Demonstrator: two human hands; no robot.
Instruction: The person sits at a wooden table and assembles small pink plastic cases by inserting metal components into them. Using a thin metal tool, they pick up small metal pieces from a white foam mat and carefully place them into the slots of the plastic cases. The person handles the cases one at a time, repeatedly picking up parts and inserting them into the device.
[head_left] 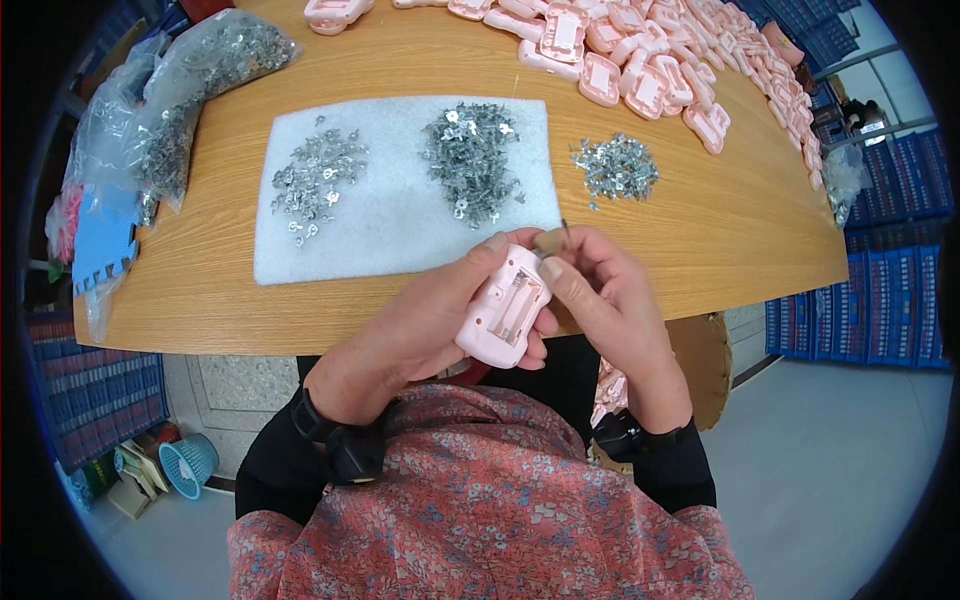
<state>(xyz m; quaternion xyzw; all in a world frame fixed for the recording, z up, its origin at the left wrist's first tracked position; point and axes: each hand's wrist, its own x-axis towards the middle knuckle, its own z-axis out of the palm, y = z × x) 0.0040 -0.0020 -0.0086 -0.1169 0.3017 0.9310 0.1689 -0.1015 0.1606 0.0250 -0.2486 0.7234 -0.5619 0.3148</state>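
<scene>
A pink plastic housing [503, 318] with an open battery compartment is gripped in my left hand [430, 310], thumb along its upper left side and fingertips showing at its right edge. At the housing's upper end, my right hand [610, 290] pinches a small tan piece with a thin dark end [549, 241]; its lower part is hidden by the fingers. Beyond my hands lies a white foam sheet [385, 215]. On it rest a looser pile of small metal contacts [318, 180] at left and a denser pile [470, 160] at right.
Another heap of small metal pieces [615, 167] lies on the wooden table [700, 235], right of the foam. Many pink housings [650, 75] crowd the far right. Plastic bags of metal parts [185, 110] and a blue foam mat [105, 232] occupy the left side.
</scene>
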